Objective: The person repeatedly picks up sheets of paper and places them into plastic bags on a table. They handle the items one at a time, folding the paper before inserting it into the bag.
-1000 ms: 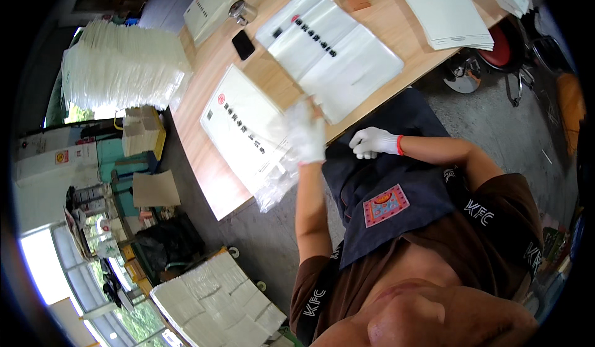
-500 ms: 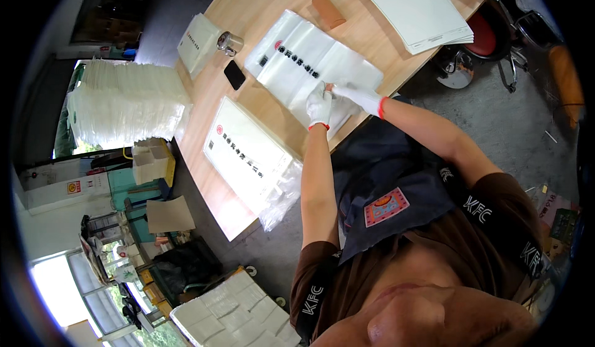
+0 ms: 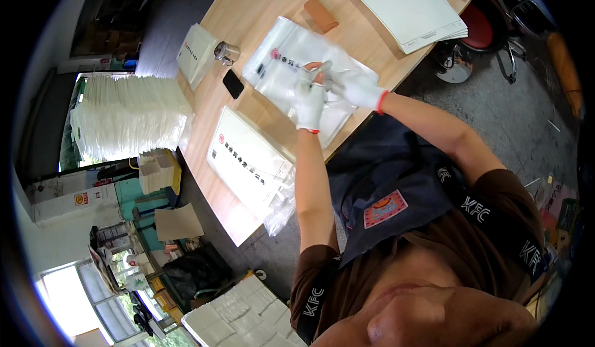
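Observation:
My left hand (image 3: 309,102) and my right hand (image 3: 358,88), in white gloves with red cuffs, meet above a pile of clear plastic bags (image 3: 285,46). Bare fingertips show on the left hand. Where the hands meet, the fingers overlap and blur, so I cannot tell whether they grip anything. The topmost bag has dark lettering and a red round mark, partly covered by my hands. To the left lies a stack of printed white sheets (image 3: 242,161), with crumpled clear plastic (image 3: 280,207) at its near end.
On the wooden table (image 3: 232,220) are a black phone (image 3: 233,84), a glass mug (image 3: 227,53), a brown cylinder (image 3: 320,16) and white sheets (image 3: 406,9) at far right. A tall pile of plastic-wrapped sheets (image 3: 130,117) stands left. A red stool (image 3: 477,31) is beyond the right edge.
Both hands have risen from the bags' near edge and moved slightly away from me, now covering part of the lettering. The view has shifted a little.

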`<state>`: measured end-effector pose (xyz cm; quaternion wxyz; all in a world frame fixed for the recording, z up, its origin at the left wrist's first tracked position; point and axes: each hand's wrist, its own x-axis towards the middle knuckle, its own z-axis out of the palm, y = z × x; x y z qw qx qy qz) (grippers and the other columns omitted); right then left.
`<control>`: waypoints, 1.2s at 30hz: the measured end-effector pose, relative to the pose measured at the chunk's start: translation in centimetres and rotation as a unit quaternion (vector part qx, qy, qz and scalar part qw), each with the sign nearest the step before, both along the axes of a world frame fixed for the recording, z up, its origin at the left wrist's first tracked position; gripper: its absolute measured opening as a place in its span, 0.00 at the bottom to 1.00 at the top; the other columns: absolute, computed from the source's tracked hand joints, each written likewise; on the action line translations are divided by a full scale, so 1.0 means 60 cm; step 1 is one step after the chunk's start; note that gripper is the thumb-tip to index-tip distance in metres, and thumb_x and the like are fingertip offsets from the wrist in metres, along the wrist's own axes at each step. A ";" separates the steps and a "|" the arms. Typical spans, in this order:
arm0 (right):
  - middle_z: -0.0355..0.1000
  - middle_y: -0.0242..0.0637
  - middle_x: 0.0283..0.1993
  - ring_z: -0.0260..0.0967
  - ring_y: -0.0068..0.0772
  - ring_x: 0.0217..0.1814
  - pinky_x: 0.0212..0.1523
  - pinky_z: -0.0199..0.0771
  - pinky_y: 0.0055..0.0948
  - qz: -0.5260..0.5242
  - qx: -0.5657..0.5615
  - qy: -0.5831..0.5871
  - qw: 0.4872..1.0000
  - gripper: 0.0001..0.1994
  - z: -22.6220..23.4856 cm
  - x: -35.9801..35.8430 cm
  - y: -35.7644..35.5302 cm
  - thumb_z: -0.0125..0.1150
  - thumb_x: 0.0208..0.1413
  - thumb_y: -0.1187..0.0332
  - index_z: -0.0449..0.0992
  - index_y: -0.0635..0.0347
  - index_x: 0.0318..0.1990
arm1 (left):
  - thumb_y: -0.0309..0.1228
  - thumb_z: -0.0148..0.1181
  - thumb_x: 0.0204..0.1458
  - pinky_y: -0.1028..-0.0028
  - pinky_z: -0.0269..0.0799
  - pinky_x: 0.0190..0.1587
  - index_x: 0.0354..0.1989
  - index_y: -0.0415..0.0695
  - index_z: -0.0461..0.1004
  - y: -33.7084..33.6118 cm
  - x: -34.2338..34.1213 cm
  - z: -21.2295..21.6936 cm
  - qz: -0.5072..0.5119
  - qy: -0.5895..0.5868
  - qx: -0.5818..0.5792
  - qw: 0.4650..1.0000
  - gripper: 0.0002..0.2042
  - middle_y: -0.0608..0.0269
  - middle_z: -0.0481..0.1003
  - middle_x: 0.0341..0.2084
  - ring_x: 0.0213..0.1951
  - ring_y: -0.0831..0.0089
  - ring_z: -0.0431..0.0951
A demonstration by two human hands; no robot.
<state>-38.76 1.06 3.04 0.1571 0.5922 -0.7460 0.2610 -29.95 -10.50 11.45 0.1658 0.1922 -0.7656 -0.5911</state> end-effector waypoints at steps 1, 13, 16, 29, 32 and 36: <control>0.71 0.45 0.38 0.69 0.37 0.42 0.45 0.68 0.31 -0.019 0.073 0.278 0.958 0.15 0.000 0.003 -0.016 0.41 0.60 0.58 0.70 0.57 0.44 | 0.24 0.50 0.58 0.82 0.62 0.21 0.46 0.43 0.66 0.028 0.001 0.009 -0.003 0.011 -0.053 0.999 0.09 0.59 0.77 0.39 0.20 0.84 0.66; 0.70 0.41 0.49 0.67 0.41 0.53 0.50 0.69 0.37 -0.156 0.126 -0.137 0.970 0.17 -0.028 -0.121 0.206 0.58 0.49 0.64 0.71 0.55 0.47 | 0.31 0.52 0.59 0.84 0.62 0.20 0.45 0.43 0.69 0.085 0.001 -0.043 0.042 0.055 0.153 0.986 0.09 0.63 0.73 0.35 0.16 0.86 0.62; 0.71 0.37 0.45 0.68 0.43 0.48 0.47 0.71 0.39 -0.210 0.118 0.000 0.971 0.16 -0.059 -0.202 0.252 0.58 0.47 0.66 0.70 0.57 0.45 | 0.32 0.53 0.59 0.82 0.65 0.22 0.46 0.43 0.68 0.094 -0.029 -0.079 0.028 0.058 0.177 0.982 0.10 0.60 0.75 0.39 0.15 0.86 0.61; 0.71 0.38 0.29 0.72 0.40 0.32 0.32 0.74 0.38 -0.110 0.214 0.118 0.963 0.06 -0.052 -0.275 0.250 0.53 0.48 0.68 0.70 0.58 0.34 | 0.32 0.52 0.59 0.78 0.71 0.33 0.49 0.42 0.67 0.113 -0.119 -0.169 -0.040 0.020 0.201 0.979 0.12 0.62 0.73 0.40 0.27 0.79 0.72; 0.69 0.38 0.24 0.71 0.41 0.27 0.29 0.72 0.40 -0.086 0.127 0.111 0.982 0.06 -0.014 -0.255 0.255 0.53 0.47 0.66 0.68 0.56 0.31 | 0.34 0.53 0.59 0.77 0.70 0.38 0.51 0.41 0.67 0.122 -0.133 -0.172 -0.072 -0.051 0.213 0.973 0.15 0.62 0.73 0.39 0.34 0.78 0.72; 0.71 0.41 0.28 0.71 0.44 0.31 0.39 0.71 0.42 -0.008 0.177 -0.049 0.983 0.12 0.069 -0.087 0.258 0.56 0.45 0.56 0.71 0.52 0.32 | 0.38 0.55 0.57 0.73 0.69 0.45 0.53 0.38 0.67 0.150 -0.145 -0.172 0.020 -0.103 0.533 0.839 0.20 0.60 0.73 0.40 0.42 0.72 0.72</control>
